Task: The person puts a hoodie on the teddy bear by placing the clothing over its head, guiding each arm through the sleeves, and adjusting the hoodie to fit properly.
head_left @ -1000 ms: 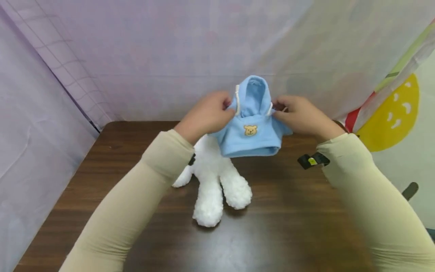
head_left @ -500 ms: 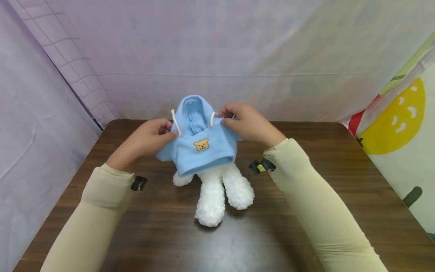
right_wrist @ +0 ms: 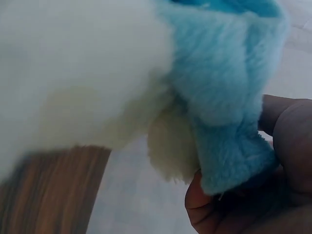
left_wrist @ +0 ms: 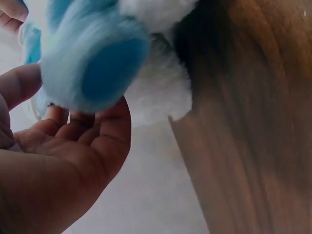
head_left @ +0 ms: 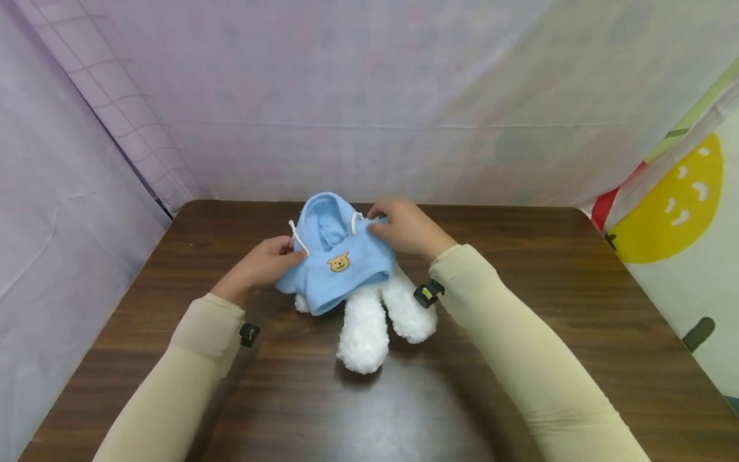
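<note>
We observe the left hand (head_left: 262, 262) and the right hand (head_left: 407, 226) each with its grip closed on the blue hoodie (head_left: 323, 282), thumb and fingers pinching the garment at the sleeve on that side. We locate the hoodie over the upper part of the white plush toy (head_left: 364, 333), hood opening upward and bear patch (head_left: 339, 262) facing us; whether the cloth rests on the toy, we cannot tell. Below the hem, we find two plush legs extending across the worktop (head_left: 577, 289) toward the near edge.
</note>
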Demonstrator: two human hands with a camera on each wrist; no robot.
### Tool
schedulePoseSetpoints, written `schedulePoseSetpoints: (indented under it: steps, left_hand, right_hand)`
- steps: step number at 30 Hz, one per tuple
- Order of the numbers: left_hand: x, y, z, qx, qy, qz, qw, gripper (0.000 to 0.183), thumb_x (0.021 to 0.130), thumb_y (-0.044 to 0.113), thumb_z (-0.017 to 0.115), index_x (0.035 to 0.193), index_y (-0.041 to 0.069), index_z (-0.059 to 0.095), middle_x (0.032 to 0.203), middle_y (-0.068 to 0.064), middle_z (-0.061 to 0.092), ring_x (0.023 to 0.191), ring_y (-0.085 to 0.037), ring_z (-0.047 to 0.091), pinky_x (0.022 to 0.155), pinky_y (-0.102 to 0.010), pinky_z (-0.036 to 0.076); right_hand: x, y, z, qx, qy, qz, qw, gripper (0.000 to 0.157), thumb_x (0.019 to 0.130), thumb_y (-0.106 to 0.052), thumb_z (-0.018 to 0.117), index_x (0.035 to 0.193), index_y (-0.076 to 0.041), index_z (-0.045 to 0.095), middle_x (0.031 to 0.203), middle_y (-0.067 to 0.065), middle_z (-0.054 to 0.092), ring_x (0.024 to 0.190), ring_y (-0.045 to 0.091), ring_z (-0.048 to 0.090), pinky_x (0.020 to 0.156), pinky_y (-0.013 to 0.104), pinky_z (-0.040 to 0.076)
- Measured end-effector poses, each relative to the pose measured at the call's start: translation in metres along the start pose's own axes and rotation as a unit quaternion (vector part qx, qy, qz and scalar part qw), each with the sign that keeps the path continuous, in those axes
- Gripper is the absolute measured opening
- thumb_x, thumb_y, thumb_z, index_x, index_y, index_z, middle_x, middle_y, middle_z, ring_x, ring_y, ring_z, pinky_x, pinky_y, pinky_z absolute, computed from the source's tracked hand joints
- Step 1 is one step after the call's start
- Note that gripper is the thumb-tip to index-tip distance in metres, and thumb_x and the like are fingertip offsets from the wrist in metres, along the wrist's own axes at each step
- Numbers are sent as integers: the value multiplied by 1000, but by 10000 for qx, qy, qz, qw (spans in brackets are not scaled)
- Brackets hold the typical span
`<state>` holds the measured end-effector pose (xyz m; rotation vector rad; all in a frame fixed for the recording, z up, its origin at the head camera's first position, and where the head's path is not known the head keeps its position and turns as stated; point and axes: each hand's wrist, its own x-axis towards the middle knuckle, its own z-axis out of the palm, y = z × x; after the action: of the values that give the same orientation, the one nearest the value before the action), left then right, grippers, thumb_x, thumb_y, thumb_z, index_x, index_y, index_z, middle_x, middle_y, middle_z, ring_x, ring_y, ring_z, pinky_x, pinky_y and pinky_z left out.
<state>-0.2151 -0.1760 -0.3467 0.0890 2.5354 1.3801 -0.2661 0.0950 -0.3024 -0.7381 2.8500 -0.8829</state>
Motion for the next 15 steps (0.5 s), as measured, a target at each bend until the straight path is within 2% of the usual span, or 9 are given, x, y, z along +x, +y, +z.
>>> schedulePoseSetpoints:
  steps: [3, 7, 15]
  left_hand:
    - [4, 0, 6, -34, 124, -38, 9999, 23, 101, 24, 56, 105, 1, 56, 95, -11, 54, 82, -22, 49, 67, -31, 42]
    - [9, 2, 12, -133, 71, -177, 9997, 29, 102, 29, 54, 111, 1, 56, 104, -13, 55, 89, -23, 50, 72, -31, 43]
    - [12, 5, 19, -304, 40, -338, 9990, 34, 104, 32, 50, 115, 1, 57, 104, -13, 55, 94, -24, 51, 75, -33, 44]
  right_hand:
    - [-1, 10, -1, -190, -160, 118, 9996, 29, 99, -22, 58, 118, -3, 68, 116, 12, 67, 105, 26, 61, 91, 41, 49]
    - [-5, 18, -2, -400, -150, 176, 9989, 28, 100, -23, 58, 115, -3, 70, 113, 11, 65, 101, 25, 60, 88, 42, 49]
    - [-12, 22, -6, -536, -182, 138, 9983, 19, 99, -24, 60, 101, -9, 70, 91, 5, 69, 80, 21, 60, 74, 37, 49]
